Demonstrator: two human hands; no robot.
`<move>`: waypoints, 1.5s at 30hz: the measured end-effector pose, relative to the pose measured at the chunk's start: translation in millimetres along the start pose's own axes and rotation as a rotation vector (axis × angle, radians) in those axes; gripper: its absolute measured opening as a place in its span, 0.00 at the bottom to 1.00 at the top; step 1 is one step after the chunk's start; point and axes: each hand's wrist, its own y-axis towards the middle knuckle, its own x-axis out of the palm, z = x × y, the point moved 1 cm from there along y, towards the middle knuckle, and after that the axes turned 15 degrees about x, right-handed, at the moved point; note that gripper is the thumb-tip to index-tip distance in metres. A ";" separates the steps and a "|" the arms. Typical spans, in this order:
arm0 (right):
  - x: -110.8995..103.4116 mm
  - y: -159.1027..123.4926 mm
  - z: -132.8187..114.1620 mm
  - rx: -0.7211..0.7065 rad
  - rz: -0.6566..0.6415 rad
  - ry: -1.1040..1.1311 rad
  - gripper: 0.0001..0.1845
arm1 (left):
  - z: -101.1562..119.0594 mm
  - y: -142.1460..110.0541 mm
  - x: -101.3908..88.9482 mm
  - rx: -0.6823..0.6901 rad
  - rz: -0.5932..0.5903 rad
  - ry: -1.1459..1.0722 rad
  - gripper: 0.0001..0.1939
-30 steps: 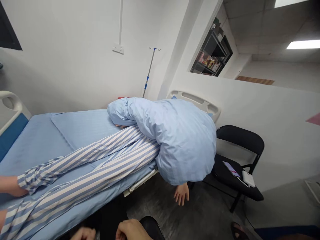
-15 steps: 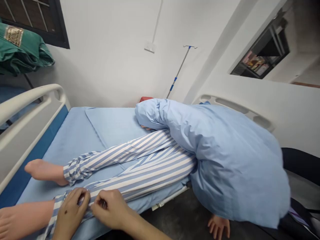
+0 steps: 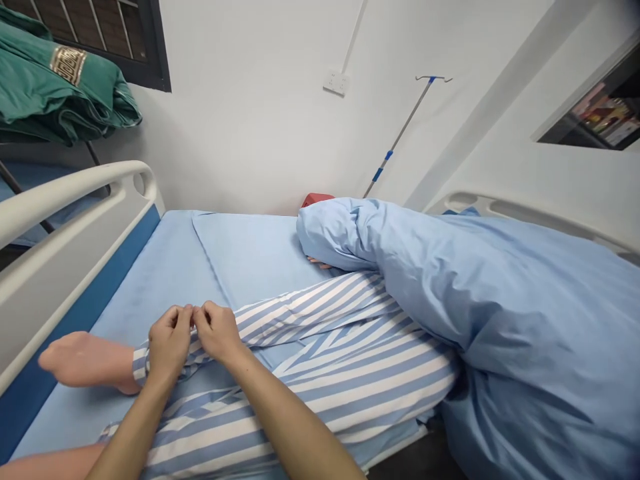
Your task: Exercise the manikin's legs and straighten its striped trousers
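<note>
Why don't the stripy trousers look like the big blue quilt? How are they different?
Pattern: the striped trousers have blue and white stripes, while the blue quilt is plain.

Thickness: the trousers look thin, while the quilt looks puffy.

Pose: the trousers stretch lengthwise along the bed, while the quilt lies heaped over their top end.

Both are wrinkled cloth with blue in them.

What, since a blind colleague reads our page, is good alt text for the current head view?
Left hand and right hand close together over the far leg of striped trousers, any grip on the cloth unclear. The bare-footed wearer lies on a hospital bed, upper body mostly under a rumpled light-blue quilt, with an IV pole beyond.
</note>
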 end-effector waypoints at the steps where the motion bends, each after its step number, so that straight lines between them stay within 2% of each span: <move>1: 4.6 1.9 5.7 -0.022 0.015 -0.075 0.17 | -9.8 2.7 3.9 0.051 -0.054 0.106 0.15; 5: 15.7 4.5 20.3 -0.086 0.080 -0.231 0.12 | -39.8 -1.0 13.1 0.313 -0.252 0.550 0.13; 8: 17.8 4.7 23.8 -0.129 0.083 -0.241 0.10 | -46.2 -6.4 12.7 0.385 -0.313 0.726 0.13; 11: 18.3 4.3 24.9 -0.150 0.074 -0.232 0.08 | -46.9 -9.4 6.7 0.460 -0.401 0.786 0.13; 15: 20.0 2.1 24.9 -0.133 0.070 -0.222 0.07 | -50.8 -13.5 -8.3 0.554 -0.505 0.648 0.12; 19: 21.9 -0.4 22.4 -0.132 0.067 -0.223 0.06 | -51.8 -18.7 -26.0 0.520 -0.446 0.509 0.13; 24: 18.1 0.6 15.6 -0.098 0.024 -0.272 0.06 | -41.1 -23.1 -35.7 0.376 -0.371 0.422 0.14; 27: 11.9 0.0 10.8 -0.171 -0.010 -0.337 0.06 | -30.8 -22.0 -31.9 0.311 -0.345 0.381 0.14; 31: 8.1 -1.2 9.7 -0.265 -0.033 -0.328 0.07 | -17.1 -12.2 -20.0 0.228 -0.235 0.266 0.12; 34: 11.3 -0.1 14.5 -0.234 -0.003 -0.233 0.09 | -15.8 -3.0 -7.3 0.082 -0.105 0.127 0.12; 36: 13.6 1.3 19.2 -0.173 0.015 -0.133 0.10 | -20.3 -0.8 2.4 0.043 -0.053 0.124 0.12; 38: 14.2 2.6 23.5 -0.110 0.013 -0.030 0.11 | -25.7 -2.8 11.8 0.096 -0.086 0.266 0.14; 41: 12.9 4.1 26.8 -0.063 -0.014 0.057 0.12 | -29.6 -9.0 22.1 0.214 -0.211 0.584 0.14; 43: 12.8 5.2 26.9 -0.044 -0.024 0.063 0.11 | -29.5 -11.3 24.4 0.203 -0.272 0.704 0.15; 45: 13.9 6.6 26.3 -0.009 -0.020 0.046 0.11 | -29.3 -11.2 23.1 0.167 -0.319 0.734 0.15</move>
